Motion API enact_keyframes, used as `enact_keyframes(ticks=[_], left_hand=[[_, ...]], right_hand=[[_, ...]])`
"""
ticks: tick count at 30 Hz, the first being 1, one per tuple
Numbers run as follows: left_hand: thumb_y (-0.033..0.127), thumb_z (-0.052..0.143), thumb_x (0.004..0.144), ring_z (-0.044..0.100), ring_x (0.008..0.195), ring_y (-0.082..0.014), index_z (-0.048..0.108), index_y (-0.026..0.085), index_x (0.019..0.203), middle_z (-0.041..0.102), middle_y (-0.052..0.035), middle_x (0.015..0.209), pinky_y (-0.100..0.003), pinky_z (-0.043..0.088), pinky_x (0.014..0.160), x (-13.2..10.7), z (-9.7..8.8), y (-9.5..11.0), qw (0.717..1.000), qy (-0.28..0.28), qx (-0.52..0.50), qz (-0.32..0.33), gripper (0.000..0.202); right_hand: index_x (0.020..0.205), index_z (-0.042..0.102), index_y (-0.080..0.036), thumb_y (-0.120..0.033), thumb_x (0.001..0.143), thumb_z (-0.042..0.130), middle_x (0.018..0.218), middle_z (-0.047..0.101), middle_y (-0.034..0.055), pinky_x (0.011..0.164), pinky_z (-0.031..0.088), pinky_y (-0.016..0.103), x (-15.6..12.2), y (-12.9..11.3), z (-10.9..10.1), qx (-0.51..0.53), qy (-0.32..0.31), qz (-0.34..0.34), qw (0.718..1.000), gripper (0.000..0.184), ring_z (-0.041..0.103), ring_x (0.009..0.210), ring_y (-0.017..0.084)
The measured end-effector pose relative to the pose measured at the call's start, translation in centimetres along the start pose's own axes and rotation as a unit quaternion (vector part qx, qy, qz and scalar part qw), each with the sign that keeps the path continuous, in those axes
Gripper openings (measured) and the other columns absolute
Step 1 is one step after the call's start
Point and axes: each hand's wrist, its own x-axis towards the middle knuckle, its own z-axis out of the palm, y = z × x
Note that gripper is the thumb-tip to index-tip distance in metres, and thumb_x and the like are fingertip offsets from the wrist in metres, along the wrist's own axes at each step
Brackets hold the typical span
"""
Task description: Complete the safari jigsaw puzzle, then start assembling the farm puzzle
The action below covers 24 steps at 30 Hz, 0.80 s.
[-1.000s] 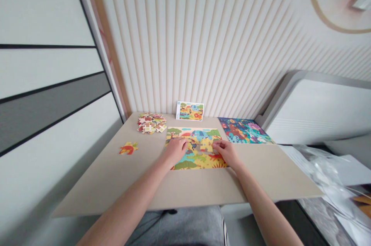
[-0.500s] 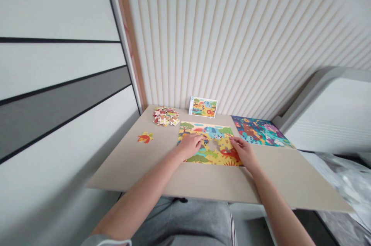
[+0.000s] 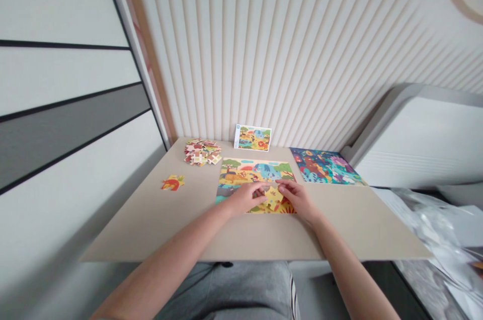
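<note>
A colourful animal jigsaw puzzle (image 3: 253,171) lies flat in the middle of the beige tabletop (image 3: 169,219). My left hand (image 3: 244,199) rests on its lower middle with the fingers laid flat. My right hand (image 3: 297,197) lies just to the right, its fingertips pressed together on a puzzle piece at the puzzle's lower centre. The two hands' fingertips nearly meet. A grey gap shows at the puzzle's lower left (image 3: 225,191).
A pile of loose pieces (image 3: 202,151) sits at the back left, and a small joined red-and-yellow cluster (image 3: 172,182) lies further left. A picture card (image 3: 252,138) leans on the ribbed wall. A blue puzzle (image 3: 324,165) lies at right, clear plastic wrapping (image 3: 426,219) beyond the edge.
Both hands have slid toward the puzzle's lower centre and closer together; the left hand left the puzzle's left side. The camera view has swung about.
</note>
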Motion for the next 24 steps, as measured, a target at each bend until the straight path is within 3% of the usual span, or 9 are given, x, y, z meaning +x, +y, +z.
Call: enact_keyframes(ticks=[5, 8, 11, 15, 24], left_hand=[[0.033, 0.065, 0.088, 0.066, 0.073, -0.0160, 0.060, 0.016, 0.126, 0.065, -0.0033, 0.089, -0.027, 0.053, 0.068, 0.2, 0.3, -0.6, 0.993, 0.024, -0.101, -0.051, 0.042], [0.033, 0.065, 0.088, 0.067, 0.074, -0.0164, 0.058, 0.016, 0.125, 0.066, -0.0035, 0.089, -0.028, 0.054, 0.068, 0.4, 0.1, -0.7, 0.993, 0.036, -0.103, -0.043, 0.041], [0.026, 0.060, 0.091, 0.066, 0.078, -0.0170, 0.061, 0.017, 0.122, 0.068, -0.0050, 0.092, -0.030, 0.055, 0.075, 0.4, -0.5, -0.6, 0.996, 0.088, 0.009, -0.009, 0.032], [0.017, 0.052, 0.094, 0.065, 0.099, -0.0207, 0.066, 0.020, 0.115, 0.069, -0.0080, 0.107, -0.037, 0.051, 0.093, 0.3, -1.5, -1.1, 0.967, 0.158, 0.198, 0.034, 0.026], [0.013, 0.054, 0.093, 0.063, 0.102, -0.0213, 0.071, 0.020, 0.106, 0.070, -0.0065, 0.102, -0.036, 0.049, 0.094, 0.2, -1.6, -1.5, 0.947, 0.095, 0.297, 0.081, 0.023]], right_hand=[[0.125, 0.065, -0.023, -0.048, 0.088, 0.068, 0.083, 0.064, 0.0011, 0.073, 0.051, 0.030, -0.3, -0.9, 0.1, 0.010, -0.026, -0.001, 1.000, 0.045, 0.061, 0.076, 0.015], [0.121, 0.066, -0.022, -0.048, 0.084, 0.071, 0.078, 0.061, -0.0001, 0.070, 0.050, 0.030, -0.1, -0.7, 0.3, -0.008, -0.021, -0.012, 1.000, 0.046, 0.060, 0.072, 0.015], [0.117, 0.068, -0.018, -0.052, 0.084, 0.069, 0.075, 0.059, -0.0003, 0.065, 0.048, 0.029, 0.4, 0.0, 0.2, -0.053, 0.041, -0.023, 0.997, 0.048, 0.057, 0.067, 0.014], [0.123, 0.068, -0.015, -0.054, 0.088, 0.060, 0.073, 0.061, 0.0002, 0.060, 0.043, 0.028, 1.2, 1.1, -0.4, -0.159, 0.084, -0.022, 0.984, 0.053, 0.051, 0.062, 0.014], [0.124, 0.069, -0.017, -0.044, 0.092, 0.054, 0.076, 0.067, 0.0018, 0.062, 0.044, 0.028, 2.3, 1.1, 0.0, -0.274, 0.046, -0.050, 0.959, 0.044, 0.054, 0.063, 0.015]])
